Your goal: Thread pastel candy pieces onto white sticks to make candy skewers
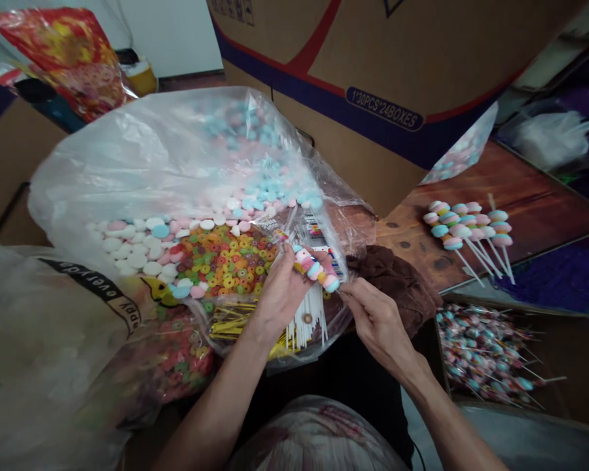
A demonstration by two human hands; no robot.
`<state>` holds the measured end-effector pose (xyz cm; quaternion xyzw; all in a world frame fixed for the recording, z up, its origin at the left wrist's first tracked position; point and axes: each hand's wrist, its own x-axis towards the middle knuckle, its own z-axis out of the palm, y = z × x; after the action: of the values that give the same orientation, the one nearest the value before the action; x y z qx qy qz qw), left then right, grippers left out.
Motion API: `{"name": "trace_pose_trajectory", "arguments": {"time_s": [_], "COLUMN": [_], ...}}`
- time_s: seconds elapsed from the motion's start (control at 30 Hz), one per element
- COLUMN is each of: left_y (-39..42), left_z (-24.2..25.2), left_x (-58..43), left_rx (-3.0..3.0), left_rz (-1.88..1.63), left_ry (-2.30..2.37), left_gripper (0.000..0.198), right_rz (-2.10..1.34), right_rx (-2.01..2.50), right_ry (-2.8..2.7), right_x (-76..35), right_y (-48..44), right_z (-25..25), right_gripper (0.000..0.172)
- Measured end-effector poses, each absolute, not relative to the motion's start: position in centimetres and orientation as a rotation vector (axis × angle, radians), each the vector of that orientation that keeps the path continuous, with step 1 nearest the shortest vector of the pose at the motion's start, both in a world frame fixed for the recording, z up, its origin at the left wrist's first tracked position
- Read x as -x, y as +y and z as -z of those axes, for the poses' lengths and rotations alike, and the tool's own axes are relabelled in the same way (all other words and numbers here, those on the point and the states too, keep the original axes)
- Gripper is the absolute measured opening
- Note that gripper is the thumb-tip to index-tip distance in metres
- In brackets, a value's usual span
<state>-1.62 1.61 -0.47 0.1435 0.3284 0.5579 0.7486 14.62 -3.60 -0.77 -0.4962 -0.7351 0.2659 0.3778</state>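
My left hand (281,291) is closed round a candy skewer (315,268), a stick threaded with pastel marshmallow discs. My right hand (373,314) pinches the skewer's lower right end at a blue disc. Both hands hover over a large clear plastic bag (142,170) holding pastel marshmallow discs (142,245) and multicoloured ring gummies (226,261). Just below my hands lie a bundle of white sticks (307,324) and gold twist ties (230,320).
Several finished skewers (466,226) lie on a wooden board (535,203) to the right. A cardboard tray (491,353) at lower right holds wrapped skewers. A big cardboard box (397,85) stands behind, a brown cloth (397,281) beside my right hand, another bag (53,327) at left.
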Motion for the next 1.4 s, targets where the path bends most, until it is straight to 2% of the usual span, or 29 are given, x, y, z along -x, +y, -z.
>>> {"name": "trace_pose_trajectory", "arguments": {"time_s": [0.27,0.33,0.43,0.57,0.67,0.87,1.0,1.17,1.4], "left_y": [0.9,0.8,0.8,1.2,1.6,1.4,0.6,0.8,2.7], "left_z": [0.6,0.5,0.5,0.3,0.2,0.2,0.5,0.4,-0.4], "left_x": [0.6,0.3,0.3,0.8,1.3,0.8,0.4,1.4,3.2], "left_rx": [-0.415,-0.429,-0.431,-0.434,-0.346,-0.356,-0.394,-0.389,-0.297], "left_rz": [-1.272,-1.276,-1.274,-1.215,-1.273,-1.281,-1.159,-1.08,-1.272], "left_ry": [0.715,0.711,0.72,0.745,0.797,0.746,0.701,0.72,0.846], "left_gripper": [0.031,0.029,0.024,0.017,0.007,0.018,0.019,0.023,0.026], "right_rz": [-1.002,-0.899,-0.562,-0.21,-0.177,-0.175,-0.252,-0.519,-0.793], "right_rx": [1.348,1.357,1.338,1.318,1.284,1.245,1.22,1.227,1.227], "right_ry": [-1.659,-1.661,-1.778,-2.017,-2.09,-1.978,-1.803,-1.594,-1.597], "right_x": [-13.4,-12.9,-12.1,-11.9,-12.1,-11.5,-10.2,-9.7,-10.9], "right_y": [-3.6,-3.7,-3.8,-4.1,-4.0,-3.8,-3.7,-3.6,-3.5], "right_z": [0.7,0.7,1.1,1.9,2.2,2.5,2.7,2.6,1.7], "right_gripper": [0.021,0.02,0.019,0.024,0.023,0.022,0.019,0.015,0.016]}}
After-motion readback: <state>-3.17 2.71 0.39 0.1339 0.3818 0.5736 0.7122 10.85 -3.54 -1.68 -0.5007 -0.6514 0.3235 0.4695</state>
